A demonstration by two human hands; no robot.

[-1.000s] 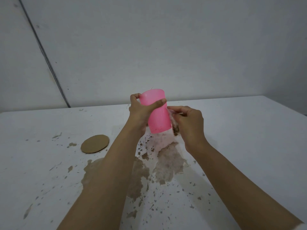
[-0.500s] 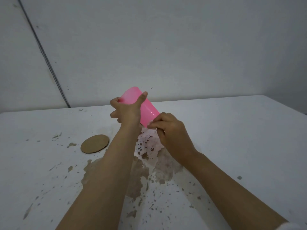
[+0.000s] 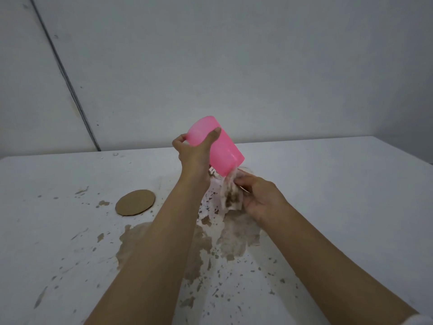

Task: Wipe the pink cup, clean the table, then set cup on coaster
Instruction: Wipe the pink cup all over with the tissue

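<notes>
My left hand [image 3: 194,156] grips the pink cup [image 3: 222,148] in the air above the table, tilted with its lower end pointing down to the right. My right hand [image 3: 260,198] holds a crumpled, brown-stained tissue [image 3: 230,195] just under that lower end, touching the cup's edge. A round brown coaster [image 3: 135,202] lies flat on the white table [image 3: 339,184] to the left of my arms. A brown spill [image 3: 234,240] spreads over the table beneath my hands, partly hidden by my forearms.
Brown splashes and specks [image 3: 218,285] scatter across the near table surface. A grey wall stands close behind the table's far edge, with a dark cable [image 3: 68,78] running diagonally down it at the left.
The cup has gone from nearly upright to tilted, its lower end now swung to the right. My right hand with the tissue moved from the cup's side to below its lower end.
</notes>
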